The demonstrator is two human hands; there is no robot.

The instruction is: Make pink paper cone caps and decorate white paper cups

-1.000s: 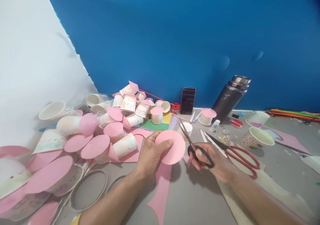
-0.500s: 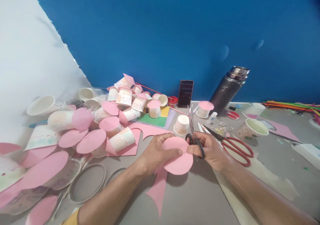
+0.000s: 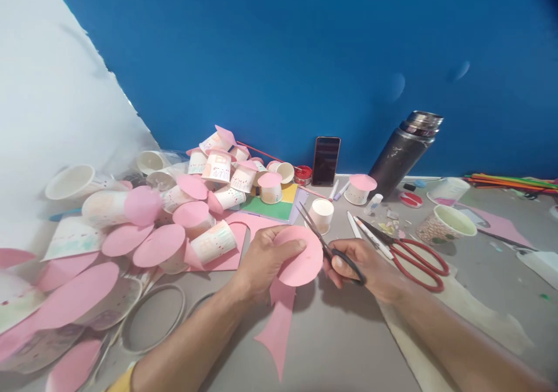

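Note:
Between thumb and fingers, my left hand (image 3: 264, 264) pinches a pink paper circle (image 3: 301, 264) above the table. My right hand (image 3: 355, 267) is closed around black-handled scissors (image 3: 314, 229), fingers in the loops. Their slightly parted blades point up and left, along the circle's upper right edge. A pointed pink paper scrap (image 3: 279, 328) lies beneath the circle. Just behind the hands, a white paper cup (image 3: 321, 214) stands upside down. Red-handled scissors (image 3: 421, 258) lie right of my right hand, beside white markers (image 3: 372, 235).
Paper cups with pink disc tops (image 3: 217, 165) are heaped at left. A tape roll (image 3: 153, 317) lies in front of them. Toward the blue wall stand a phone (image 3: 326, 160) and a dark flask (image 3: 405, 153). A patterned cup (image 3: 447, 224) is at right.
The scissors have tipped from upright to slanting left, their blades now at the circle's edge. My right thumb has left the circle, and the circle has shifted slightly left and up.

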